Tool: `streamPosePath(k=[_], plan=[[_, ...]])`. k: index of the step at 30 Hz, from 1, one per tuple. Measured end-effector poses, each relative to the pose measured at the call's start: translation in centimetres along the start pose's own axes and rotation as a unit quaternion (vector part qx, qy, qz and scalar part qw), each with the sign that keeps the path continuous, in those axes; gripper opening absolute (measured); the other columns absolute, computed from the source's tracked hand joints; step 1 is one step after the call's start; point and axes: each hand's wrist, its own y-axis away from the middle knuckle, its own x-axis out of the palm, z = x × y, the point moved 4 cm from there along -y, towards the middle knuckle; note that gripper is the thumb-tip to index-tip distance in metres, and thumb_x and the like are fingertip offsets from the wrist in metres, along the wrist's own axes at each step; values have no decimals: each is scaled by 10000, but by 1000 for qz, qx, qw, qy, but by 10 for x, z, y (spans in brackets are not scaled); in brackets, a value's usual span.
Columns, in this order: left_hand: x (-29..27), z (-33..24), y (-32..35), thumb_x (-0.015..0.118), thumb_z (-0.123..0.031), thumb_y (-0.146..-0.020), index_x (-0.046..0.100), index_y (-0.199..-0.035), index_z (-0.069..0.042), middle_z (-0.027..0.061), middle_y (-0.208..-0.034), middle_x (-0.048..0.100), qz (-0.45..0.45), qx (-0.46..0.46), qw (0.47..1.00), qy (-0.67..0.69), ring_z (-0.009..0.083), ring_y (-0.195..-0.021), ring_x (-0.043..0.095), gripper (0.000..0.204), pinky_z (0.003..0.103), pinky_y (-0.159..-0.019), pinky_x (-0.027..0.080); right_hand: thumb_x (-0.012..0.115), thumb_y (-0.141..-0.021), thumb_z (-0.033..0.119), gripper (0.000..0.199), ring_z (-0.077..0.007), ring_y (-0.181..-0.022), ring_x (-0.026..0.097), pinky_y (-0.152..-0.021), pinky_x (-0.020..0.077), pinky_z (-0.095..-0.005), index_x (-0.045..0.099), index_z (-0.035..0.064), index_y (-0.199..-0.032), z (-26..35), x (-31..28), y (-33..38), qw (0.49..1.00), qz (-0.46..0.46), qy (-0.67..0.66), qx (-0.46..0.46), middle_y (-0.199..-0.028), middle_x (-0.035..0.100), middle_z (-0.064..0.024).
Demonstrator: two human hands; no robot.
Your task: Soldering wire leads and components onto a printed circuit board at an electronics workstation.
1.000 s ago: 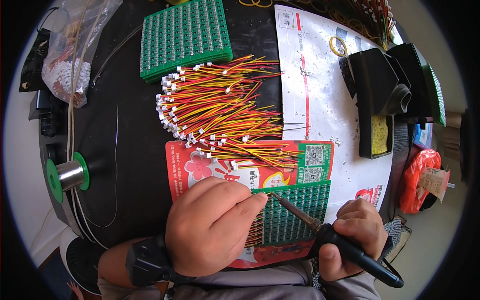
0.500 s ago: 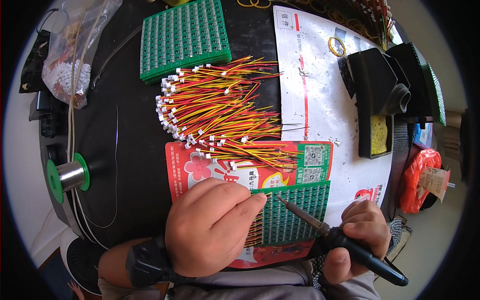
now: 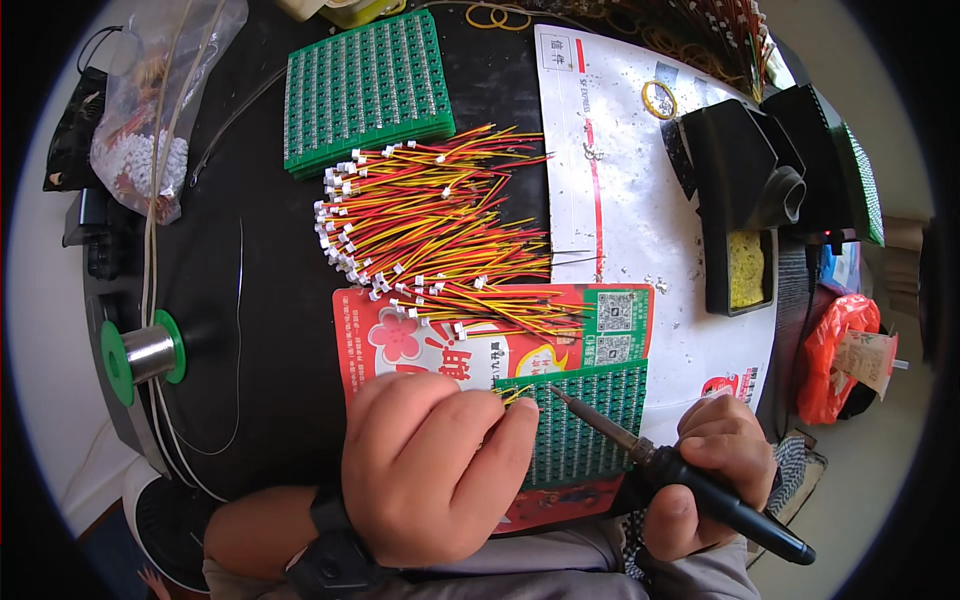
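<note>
While the right hand [image 3: 730, 448] grasps the soldering iron [image 3: 682, 475] and the left hand [image 3: 440, 470], whose hold I cannot tell, covers the left side of the green circuit board [image 3: 575, 450], a steady tip [image 3: 557, 391] clear of the fingertips [image 3: 522, 412] likely serves best, with loose wires [image 3: 440, 225] beyond.

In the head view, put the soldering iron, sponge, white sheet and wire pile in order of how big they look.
1. White sheet
2. Wire pile
3. Soldering iron
4. Sponge
</note>
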Motion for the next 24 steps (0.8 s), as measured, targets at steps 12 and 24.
streamPosePath(k=[12, 24], plan=[[15, 13, 8, 772, 98, -665, 733, -881, 0, 82, -766, 618, -4, -51, 994, 95, 249, -594, 598, 240, 352, -540, 471, 824, -746, 146, 334, -187, -484, 543, -460, 423, -304, 624, -17, -958, -3, 1, -9, 998, 37, -5, -48, -635, 604, -66], [10, 12, 8, 780, 100, -646, 742, -878, 5, 84, -763, 620, -14, -53, 994, 97, 244, -585, 594, 254, 346, -532, 462, 835, -748, 155, 338, -187, -473, 551, -444, 419, -300, 630, -23, -950, -1, 6, -12, 998, 49, -7, -49, -618, 603, -71]])
